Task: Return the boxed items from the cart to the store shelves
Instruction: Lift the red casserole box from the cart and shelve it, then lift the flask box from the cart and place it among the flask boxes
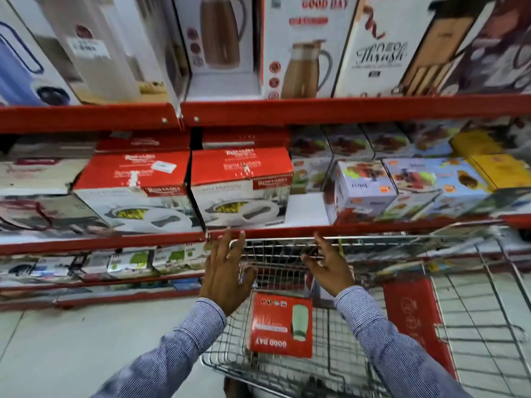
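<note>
Both hands empty, fingers spread: left hand [222, 271], right hand [330, 268] over cart [330, 239] front rim. Red boxed item [280, 326] lies flat in cart basket, below hands. Risk: one-sided grab tips box, or knuckles snag wire rim

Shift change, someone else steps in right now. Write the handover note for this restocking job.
Left hand: open, empty, fingers spread near the cart's front rim.
Right hand: open, empty, above the cart basket.
Red Good Day box: lying flat in the cart.
Dinner set box: on the middle shelf, white gap to its right.
Done: cannot tell what was shelved.
Left: shelve the Good Day box; matching boxes stand on the top shelf.
</note>
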### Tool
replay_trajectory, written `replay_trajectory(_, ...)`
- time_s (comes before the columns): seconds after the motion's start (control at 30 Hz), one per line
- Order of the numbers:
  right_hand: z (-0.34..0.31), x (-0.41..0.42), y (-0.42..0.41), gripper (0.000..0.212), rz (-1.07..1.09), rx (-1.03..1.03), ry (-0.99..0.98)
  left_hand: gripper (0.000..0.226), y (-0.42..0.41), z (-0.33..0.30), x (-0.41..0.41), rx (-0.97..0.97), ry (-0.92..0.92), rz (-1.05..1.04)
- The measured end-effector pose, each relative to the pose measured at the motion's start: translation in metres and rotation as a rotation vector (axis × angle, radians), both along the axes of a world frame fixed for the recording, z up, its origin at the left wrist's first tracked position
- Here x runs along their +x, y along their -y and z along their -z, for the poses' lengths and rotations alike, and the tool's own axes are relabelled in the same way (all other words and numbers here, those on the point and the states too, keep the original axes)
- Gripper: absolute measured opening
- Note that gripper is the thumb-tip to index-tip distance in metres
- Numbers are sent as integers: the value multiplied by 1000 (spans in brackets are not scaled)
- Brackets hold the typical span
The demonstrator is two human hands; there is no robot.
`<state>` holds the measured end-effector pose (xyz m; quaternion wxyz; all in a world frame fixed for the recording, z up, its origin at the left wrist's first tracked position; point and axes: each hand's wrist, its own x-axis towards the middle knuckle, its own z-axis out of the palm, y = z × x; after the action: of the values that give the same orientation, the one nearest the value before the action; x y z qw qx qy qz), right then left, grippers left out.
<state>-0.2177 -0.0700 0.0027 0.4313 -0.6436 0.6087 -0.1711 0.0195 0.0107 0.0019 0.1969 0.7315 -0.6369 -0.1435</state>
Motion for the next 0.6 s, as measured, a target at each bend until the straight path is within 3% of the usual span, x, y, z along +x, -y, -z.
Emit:
replay_trajectory(0.13, 48, -29, -22, 55, 119, 218, -94, 81, -17, 39, -25, 226, -124, 29)
replay_trajectory(0.23, 75, -36, -37, 21, 77, 400, -163, 85, -27, 64, -41, 553, -313, -115)
replay_trajectory(0.37, 105, -36, -62, 24, 85, 658, -108, 77, -35, 94, -49, 857, -505, -374)
replay_trajectory(0.47, 113, -31, -77, 30, 184, 811, 10, 80, -40, 103, -50, 920, -632, -496)
replay_trajectory(0.6, 106, -27, -85, 26, 214, 709, 105, 62, -41, 96, -54, 868, -704, -544)
